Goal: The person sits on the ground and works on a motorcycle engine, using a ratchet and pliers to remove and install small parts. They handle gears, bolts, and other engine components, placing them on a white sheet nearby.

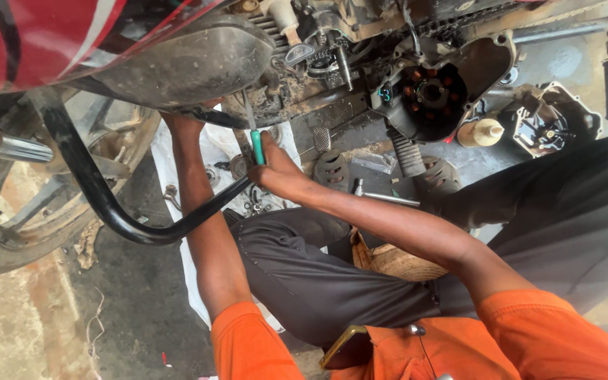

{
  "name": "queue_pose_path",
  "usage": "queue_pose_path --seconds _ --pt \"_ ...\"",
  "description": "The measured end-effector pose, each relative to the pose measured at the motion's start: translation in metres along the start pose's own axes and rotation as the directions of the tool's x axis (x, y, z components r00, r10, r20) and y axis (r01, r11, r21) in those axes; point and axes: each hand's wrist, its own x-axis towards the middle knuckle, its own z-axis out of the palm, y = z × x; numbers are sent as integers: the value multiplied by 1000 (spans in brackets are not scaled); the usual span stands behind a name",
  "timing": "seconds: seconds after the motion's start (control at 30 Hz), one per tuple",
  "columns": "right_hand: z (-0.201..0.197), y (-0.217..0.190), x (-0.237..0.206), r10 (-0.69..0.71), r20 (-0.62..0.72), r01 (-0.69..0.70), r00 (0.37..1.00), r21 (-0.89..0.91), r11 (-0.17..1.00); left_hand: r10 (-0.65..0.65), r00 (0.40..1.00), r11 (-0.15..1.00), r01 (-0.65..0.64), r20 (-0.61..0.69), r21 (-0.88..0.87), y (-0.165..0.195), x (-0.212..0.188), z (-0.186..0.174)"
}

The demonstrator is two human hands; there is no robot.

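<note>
My right hand (278,171) grips a screwdriver with a green handle (257,146), its shaft pointing up into the dirty underside of a motorcycle engine (276,98). My left hand (186,124) reaches up under the engine beside the grey crankcase cover (191,63); its fingers are mostly hidden behind the black crash bar (107,204). Whether the left hand holds anything cannot be seen. Both arms wear orange sleeves.
The open engine side shows a stator with copper coils (431,91). A removed cover (550,127), a cream bottle (483,131), a ratchet wrench (381,195) and small parts lie on the floor and a white cloth (212,151). The front wheel (8,211) stands left.
</note>
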Motion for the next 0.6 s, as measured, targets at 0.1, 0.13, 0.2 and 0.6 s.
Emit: queue_pose_path --seconds 0.1,0.13,0.2,0.6 --pt "-1 1 -1 25 77 -33 997 114 993 -97 994 992 101 58 -74 -10 -7 4" --pt "-1 1 0 68 87 -79 994 121 990 -95 993 992 101 75 -79 -14 -9 5" --pt "0 2 0 163 99 -176 982 144 974 -75 989 991 88 131 -100 -16 -10 7" --pt "12 8 6 209 66 -218 976 184 958 -32 987 999 27 158 36 -21 -4 2"
